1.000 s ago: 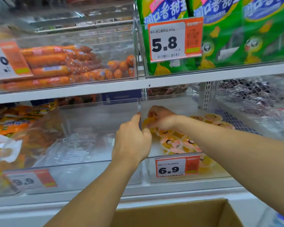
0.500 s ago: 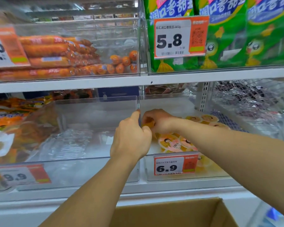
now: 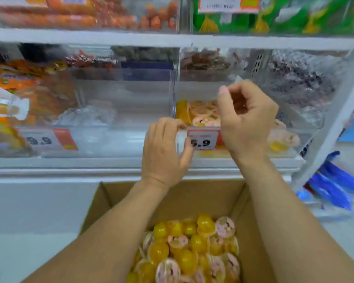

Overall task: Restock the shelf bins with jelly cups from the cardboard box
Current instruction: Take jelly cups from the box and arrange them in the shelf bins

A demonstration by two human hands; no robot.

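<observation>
**Jelly cups (image 3: pixel 192 250) heaped in the cardboard box (image 3: pixel 119 203), a few already in the clear shelf bin (image 3: pixel 243 127) above it.**
The cups lie jumbled, with no common axis: some foil-up, some on their sides. The left hand (image 3: pixel 165 150) grips the bin's front left corner beside the 6.9 price tag (image 3: pixel 202 140); the right hand (image 3: pixel 243 119) is loosely curled, apparently holding nothing. Tugging the bin could tip it off the shelf edge (image 3: pixel 70 162), and cups piled at its front may spill over the low wall.
</observation>
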